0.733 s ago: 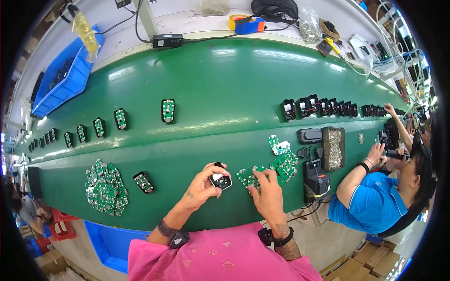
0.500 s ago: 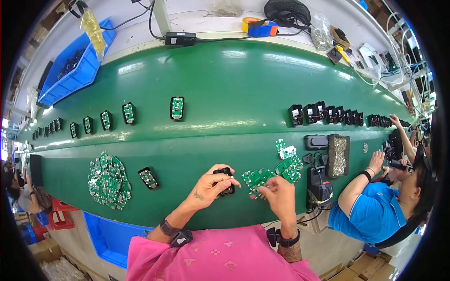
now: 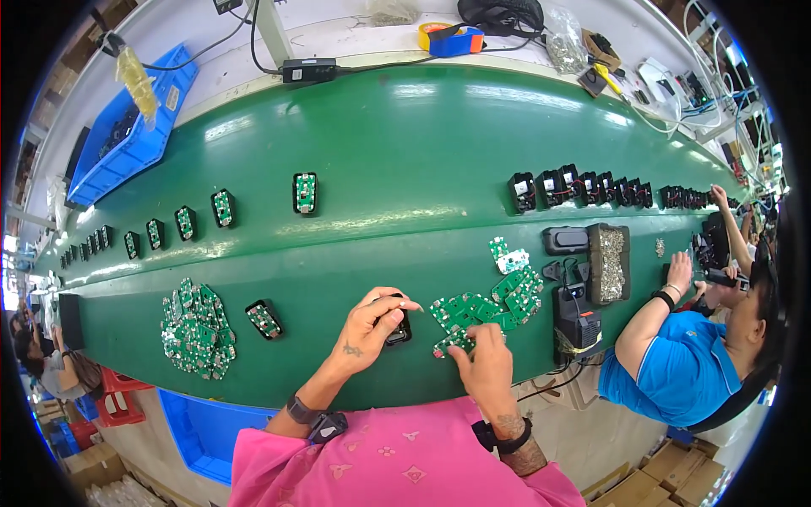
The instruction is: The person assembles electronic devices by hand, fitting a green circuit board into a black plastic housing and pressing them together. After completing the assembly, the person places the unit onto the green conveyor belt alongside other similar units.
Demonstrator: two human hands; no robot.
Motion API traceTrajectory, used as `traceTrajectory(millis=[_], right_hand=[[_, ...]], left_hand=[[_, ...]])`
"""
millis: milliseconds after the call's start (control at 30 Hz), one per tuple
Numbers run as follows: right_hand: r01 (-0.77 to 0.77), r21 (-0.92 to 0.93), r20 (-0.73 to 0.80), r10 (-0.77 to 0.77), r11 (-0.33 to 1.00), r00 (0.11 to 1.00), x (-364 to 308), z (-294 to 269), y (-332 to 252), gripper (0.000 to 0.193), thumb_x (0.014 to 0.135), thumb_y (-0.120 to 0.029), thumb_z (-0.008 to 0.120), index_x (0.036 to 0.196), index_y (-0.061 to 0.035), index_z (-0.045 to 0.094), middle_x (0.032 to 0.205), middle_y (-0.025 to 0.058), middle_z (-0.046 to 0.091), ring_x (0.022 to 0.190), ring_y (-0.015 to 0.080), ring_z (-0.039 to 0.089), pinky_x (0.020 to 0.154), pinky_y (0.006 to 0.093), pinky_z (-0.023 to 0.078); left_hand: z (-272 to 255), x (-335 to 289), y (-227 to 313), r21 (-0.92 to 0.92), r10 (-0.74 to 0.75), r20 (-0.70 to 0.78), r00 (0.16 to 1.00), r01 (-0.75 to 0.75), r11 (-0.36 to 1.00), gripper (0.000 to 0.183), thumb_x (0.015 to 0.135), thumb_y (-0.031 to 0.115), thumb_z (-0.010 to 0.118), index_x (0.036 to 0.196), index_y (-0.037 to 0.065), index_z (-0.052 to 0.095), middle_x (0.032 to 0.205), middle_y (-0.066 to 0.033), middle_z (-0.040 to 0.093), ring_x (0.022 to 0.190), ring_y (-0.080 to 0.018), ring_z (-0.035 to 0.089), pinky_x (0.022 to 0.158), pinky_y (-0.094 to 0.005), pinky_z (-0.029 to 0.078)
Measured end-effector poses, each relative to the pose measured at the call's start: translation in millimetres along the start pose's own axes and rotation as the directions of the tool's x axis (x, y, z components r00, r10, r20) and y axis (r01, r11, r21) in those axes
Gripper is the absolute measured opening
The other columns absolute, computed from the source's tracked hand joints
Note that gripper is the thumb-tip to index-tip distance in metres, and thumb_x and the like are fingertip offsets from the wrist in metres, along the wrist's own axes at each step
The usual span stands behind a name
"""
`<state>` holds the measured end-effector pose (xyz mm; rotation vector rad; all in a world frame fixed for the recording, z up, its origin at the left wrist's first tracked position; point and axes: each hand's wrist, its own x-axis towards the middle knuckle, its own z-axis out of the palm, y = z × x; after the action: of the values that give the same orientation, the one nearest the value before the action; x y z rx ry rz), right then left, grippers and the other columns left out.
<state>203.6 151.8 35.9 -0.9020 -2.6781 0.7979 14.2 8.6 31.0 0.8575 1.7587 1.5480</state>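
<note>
My left hand [image 3: 374,328] is closed over a small black plastic casing [image 3: 400,330] at the table's near middle, hiding most of it. Its index finger points right, with something pale at the tip. My right hand [image 3: 487,362] is at the near edge of a loose spread of green circuit boards [image 3: 467,309]. Its thumb and bent forefinger are apart beside the nearest small board [image 3: 448,341]; whether they touch it I cannot make out. Left of my left hand lies a black casing with a board in it [image 3: 263,320].
A heap of circuit boards [image 3: 198,329] lies at left. Casings with boards [image 3: 305,193] form a row farther back; black casings with wires [image 3: 553,187] line the far right. A black charger-like device [image 3: 577,325] and a tray of small metal parts [image 3: 609,264] stand near a co-worker in blue [image 3: 676,367].
My right hand has come lower and a little left, its thumb and forefinger now farther apart. My left hand stays at the casing. The whole view has shifted slightly.
</note>
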Motion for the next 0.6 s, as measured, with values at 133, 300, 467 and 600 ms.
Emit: traceTrajectory(millis=[133,300,467,600], right_hand=[[-0.243,0.245,0.188,0.200,0.939,0.962,4,-10,4,0.033,0.076,-0.011,0.083,0.094,-0.0006,0.057,0.082,0.0141,0.062,0.066,0.0257,0.064,0.062,0.0354,0.053],[-0.443,0.678,0.361,0.260,0.587,0.896,8,-20,9,0.023,0.083,0.000,0.076,0.100,0.0050,0.061,0.079,0.0095,0.067,0.064,0.0140,0.066,0.058,0.0259,0.054],[-0.364,0.924,0.350,0.124,0.120,0.928,27,-26,-20,0.022,0.088,0.003,0.070,0.107,0.0063,0.061,0.079,0.0087,0.066,0.063,0.0146,0.066,0.054,0.0257,0.055],[-0.429,0.877,0.420,0.090,0.216,0.903,39,-9,-31,0.022,0.089,-0.001,0.071,0.107,0.0047,0.059,0.074,0.0044,0.063,0.056,0.0079,0.059,0.047,0.0219,0.048]], left_hand=[[1,-3,5,-0.029,-0.048,0.055,0.997,0.050,0.998,0.023,0.097,0.015,0.054,0.106,0.002,0.072,0.113,-0.0100,0.060,0.106,-0.0199,0.056,0.091,-0.0323,0.046],[0,-3,6,0.000,-0.024,0.078,0.997,0.024,1.000,0.023,0.098,0.015,0.054,0.105,0.003,0.072,0.114,-0.0096,0.060,0.106,-0.0202,0.056,0.092,-0.0326,0.046],[8,-2,16,0.032,0.033,0.179,0.983,-0.039,0.999,0.019,0.096,0.010,0.056,0.105,0.002,0.071,0.116,-0.0098,0.060,0.108,-0.0221,0.058,0.092,-0.0329,0.047],[10,-1,19,0.049,0.059,0.185,0.981,-0.069,0.996,0.018,0.092,0.002,0.057,0.105,0.001,0.069,0.120,-0.0107,0.061,0.107,-0.0243,0.061,0.092,-0.0349,0.048]])
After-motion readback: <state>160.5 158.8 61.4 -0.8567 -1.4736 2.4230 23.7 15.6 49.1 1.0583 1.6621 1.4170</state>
